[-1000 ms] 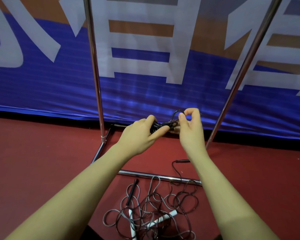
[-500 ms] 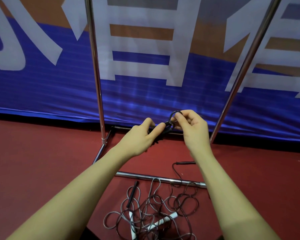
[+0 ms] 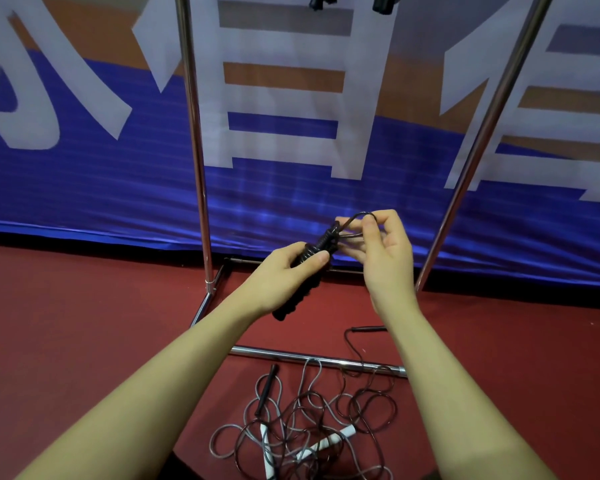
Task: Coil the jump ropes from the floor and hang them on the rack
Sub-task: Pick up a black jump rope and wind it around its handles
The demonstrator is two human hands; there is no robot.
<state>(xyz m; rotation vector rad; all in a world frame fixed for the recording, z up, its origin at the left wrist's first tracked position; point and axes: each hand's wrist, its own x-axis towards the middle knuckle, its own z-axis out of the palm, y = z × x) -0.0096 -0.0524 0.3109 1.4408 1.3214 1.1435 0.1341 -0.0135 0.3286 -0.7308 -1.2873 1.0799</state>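
My left hand [image 3: 284, 271] grips the black handles of a coiled jump rope [image 3: 312, 261], cord wound round them. My right hand [image 3: 378, 247] pinches a small loop of that rope's cord [image 3: 361, 216] sticking out at the top of the bundle. Both hands are held between the two uprights of the metal rack [image 3: 196, 150]. On the red floor below lies a tangle of loose jump ropes [image 3: 305, 424], dark and grey cords with black and white handles.
The rack's base bar [image 3: 312, 358] crosses the floor just above the tangle. Its right upright [image 3: 478, 143] slants up. A blue and white banner [image 3: 84, 188] hangs behind. Two dark objects [image 3: 383, 3] hang at the top edge.
The view has tilted up a little. My left hand has tipped the bundle more upright, and my right hand has drawn the cord loop up and to the right.
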